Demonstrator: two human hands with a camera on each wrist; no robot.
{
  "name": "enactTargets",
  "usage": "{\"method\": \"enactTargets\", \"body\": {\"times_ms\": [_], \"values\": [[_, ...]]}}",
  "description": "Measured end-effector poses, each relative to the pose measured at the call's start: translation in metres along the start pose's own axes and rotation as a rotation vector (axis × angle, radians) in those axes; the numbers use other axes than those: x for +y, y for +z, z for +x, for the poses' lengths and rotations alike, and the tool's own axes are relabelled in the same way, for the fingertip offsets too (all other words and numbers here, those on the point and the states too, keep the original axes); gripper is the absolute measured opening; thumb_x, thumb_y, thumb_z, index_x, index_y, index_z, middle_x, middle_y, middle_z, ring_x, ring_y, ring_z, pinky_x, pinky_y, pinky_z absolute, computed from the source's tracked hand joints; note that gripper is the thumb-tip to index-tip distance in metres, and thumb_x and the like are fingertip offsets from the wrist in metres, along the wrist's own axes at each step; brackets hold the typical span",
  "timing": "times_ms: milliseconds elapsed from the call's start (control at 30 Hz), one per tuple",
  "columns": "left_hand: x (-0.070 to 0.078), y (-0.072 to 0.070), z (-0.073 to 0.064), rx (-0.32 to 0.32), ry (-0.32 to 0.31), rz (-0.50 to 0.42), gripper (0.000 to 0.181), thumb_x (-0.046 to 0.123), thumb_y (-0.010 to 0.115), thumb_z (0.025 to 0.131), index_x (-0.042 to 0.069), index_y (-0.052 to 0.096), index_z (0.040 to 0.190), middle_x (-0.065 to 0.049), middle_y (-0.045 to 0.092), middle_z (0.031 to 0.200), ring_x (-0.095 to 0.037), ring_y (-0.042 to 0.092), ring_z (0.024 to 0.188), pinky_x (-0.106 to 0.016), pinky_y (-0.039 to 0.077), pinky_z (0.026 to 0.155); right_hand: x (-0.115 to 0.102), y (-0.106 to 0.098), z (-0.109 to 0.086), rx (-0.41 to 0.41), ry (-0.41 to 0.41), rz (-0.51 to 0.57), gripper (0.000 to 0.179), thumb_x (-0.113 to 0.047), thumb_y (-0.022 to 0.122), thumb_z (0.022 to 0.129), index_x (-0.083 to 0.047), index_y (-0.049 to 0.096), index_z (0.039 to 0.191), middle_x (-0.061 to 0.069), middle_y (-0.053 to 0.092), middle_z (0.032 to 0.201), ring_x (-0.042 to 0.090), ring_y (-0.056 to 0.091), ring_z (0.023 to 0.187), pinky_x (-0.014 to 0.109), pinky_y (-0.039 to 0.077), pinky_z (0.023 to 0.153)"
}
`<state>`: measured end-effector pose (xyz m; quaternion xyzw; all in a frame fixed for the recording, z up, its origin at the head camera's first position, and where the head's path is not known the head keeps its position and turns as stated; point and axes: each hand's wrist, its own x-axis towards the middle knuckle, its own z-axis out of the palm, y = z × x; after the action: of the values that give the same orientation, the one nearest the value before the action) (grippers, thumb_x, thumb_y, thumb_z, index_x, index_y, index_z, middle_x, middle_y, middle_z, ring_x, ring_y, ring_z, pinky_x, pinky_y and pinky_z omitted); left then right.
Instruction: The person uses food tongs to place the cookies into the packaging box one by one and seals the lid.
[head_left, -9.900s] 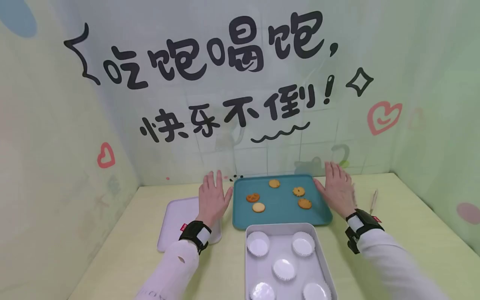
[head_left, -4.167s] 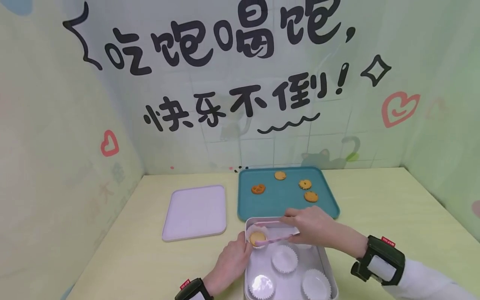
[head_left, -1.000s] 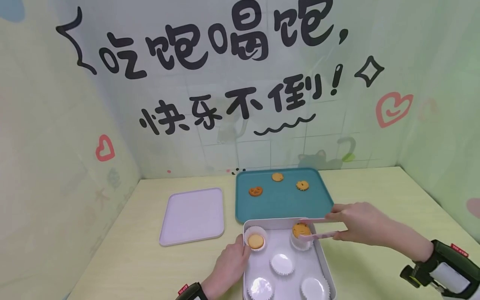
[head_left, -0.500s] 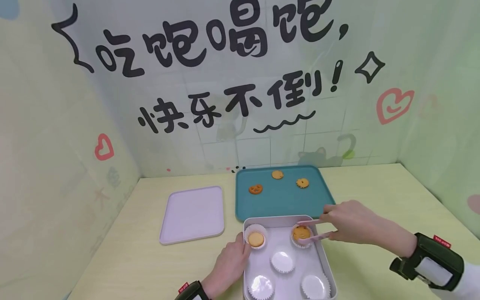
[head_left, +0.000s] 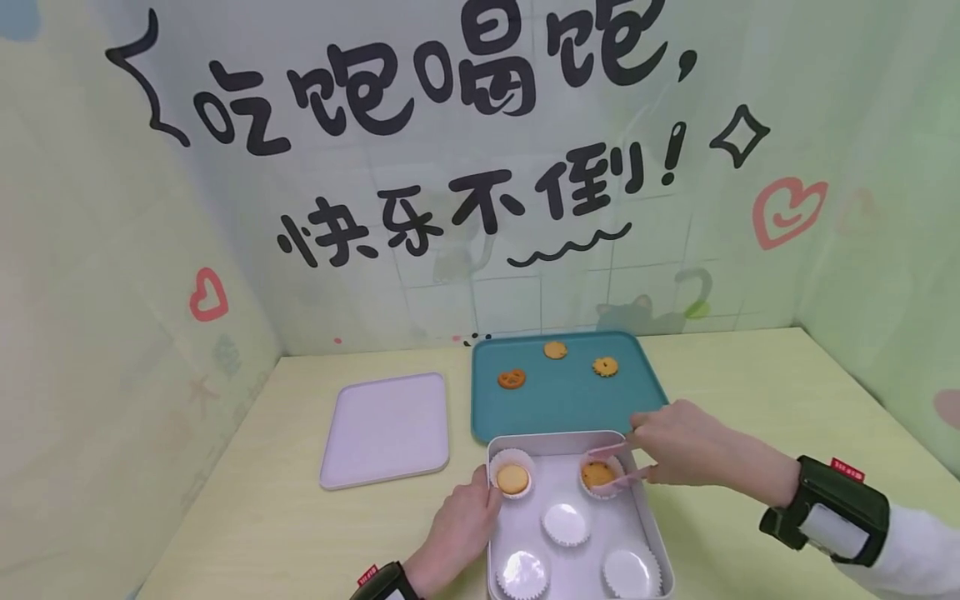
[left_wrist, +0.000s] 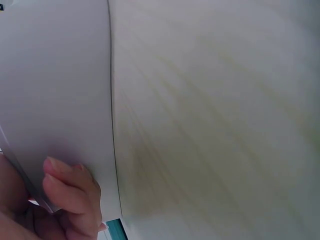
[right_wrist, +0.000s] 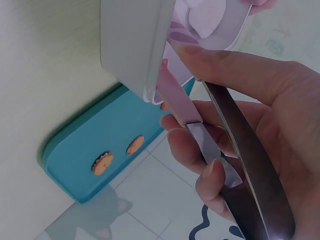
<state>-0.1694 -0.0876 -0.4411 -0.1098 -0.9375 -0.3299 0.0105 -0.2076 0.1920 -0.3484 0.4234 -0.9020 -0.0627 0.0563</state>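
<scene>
Cookie (head_left: 597, 474) sank into cup (head_left: 599, 495); wall (head_left: 435, 152) reads “吃饱喝饱”.

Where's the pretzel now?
In the head view, the pretzel lies on the left side of the teal tray, below and left of the round cookie near the back rim.

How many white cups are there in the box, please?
5: far left cup, far right cup, middle cup, near left cup, near right cup. The box is cut off below, so more may be hidden.
</scene>
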Motion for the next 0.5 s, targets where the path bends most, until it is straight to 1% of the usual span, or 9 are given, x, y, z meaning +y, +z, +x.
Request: {"method": "enactTargets", "body": {"times_ms": [100, 167, 267, 333, 400, 500], "values": [[0.000, 0.000, 0.000, 0.002, 0.001, 0.005, 0.030, 0.018, 0.042, 0.093, -0.007, 0.049, 0.107, -0.014, 0.056, 0.070, -0.018, 0.049, 0.056, -0.040, 0.037, 0.046, 0.003, -0.004, -0.003, 0.001, 0.027, 0.008, 0.026, -0.033, 0.079, 0.064, -0.014, 0.070, 0.080, -0.010, 0.039, 0.064, 0.006, 0.035, 0.045, 0.026, 0.032, 0.041], [0.001, 0.000, 0.000, 0.002, -0.001, 0.007, 0.030, 0.018, 0.042, 0.093, -0.007, 0.049, 0.107, -0.015, 0.056, 0.071, -0.019, 0.050, 0.056, -0.040, 0.037, 0.046, 0.007, -0.010, -0.007, -0.001, 0.052, 0.011, 0.027, -0.034, 0.078, 0.064, -0.014, 0.068, 0.080, -0.011, 0.039, 0.065, 0.005, 0.036, 0.045, 0.027, 0.032, 0.041], [0.001, 0.000, 0.000, -0.002, -0.002, 0.006, 0.031, 0.018, 0.042, 0.093, -0.008, 0.049, 0.109, -0.016, 0.057, 0.074, -0.021, 0.053, 0.059, -0.042, 0.038, 0.047, 0.014, -0.021, -0.011, -0.012, 0.103, 0.059, 0.029, -0.034, 0.078, 0.064, -0.015, 0.067, 0.083, -0.012, 0.044, 0.070, 0.005, 0.040, 0.049, 0.027, 0.034, 0.043], [0.001, 0.000, 0.000, -0.003, -0.001, 0.004, 0.030, 0.018, 0.042, 0.093, -0.008, 0.049, 0.109, -0.016, 0.057, 0.074, -0.021, 0.053, 0.059, -0.042, 0.039, 0.047, 0.022, -0.028, -0.013, -0.010, 0.137, 0.100, 0.032, -0.035, 0.078, 0.065, -0.015, 0.068, 0.089, -0.011, 0.047, 0.073, 0.005, 0.042, 0.052, 0.027, 0.036, 0.044], [0.001, 0.000, 0.000, -0.001, 0.001, 0.003, 0.031, 0.018, 0.042, 0.093, -0.008, 0.049, 0.109, -0.016, 0.057, 0.073, -0.021, 0.053, 0.059, -0.042, 0.039, 0.047, 0.031, -0.031, -0.013, 0.015, 0.166, 0.136, 0.036, -0.035, 0.077, 0.067, -0.012, 0.069, 0.095, -0.008, 0.051, 0.078, 0.006, 0.046, 0.056, 0.027, 0.038, 0.046], [0.001, 0.001, 0.000, 0.001, 0.005, 0.001, 0.031, 0.017, 0.042, 0.093, -0.008, 0.049, 0.109, -0.017, 0.057, 0.074, -0.022, 0.054, 0.060, -0.042, 0.039, 0.048, 0.048, -0.027, -0.011, 0.062, 0.214, 0.149, 0.041, -0.035, 0.076, 0.068, -0.007, 0.068, 0.097, -0.003, 0.054, 0.079, 0.008, 0.048, 0.058, 0.027, 0.038, 0.046]]}}
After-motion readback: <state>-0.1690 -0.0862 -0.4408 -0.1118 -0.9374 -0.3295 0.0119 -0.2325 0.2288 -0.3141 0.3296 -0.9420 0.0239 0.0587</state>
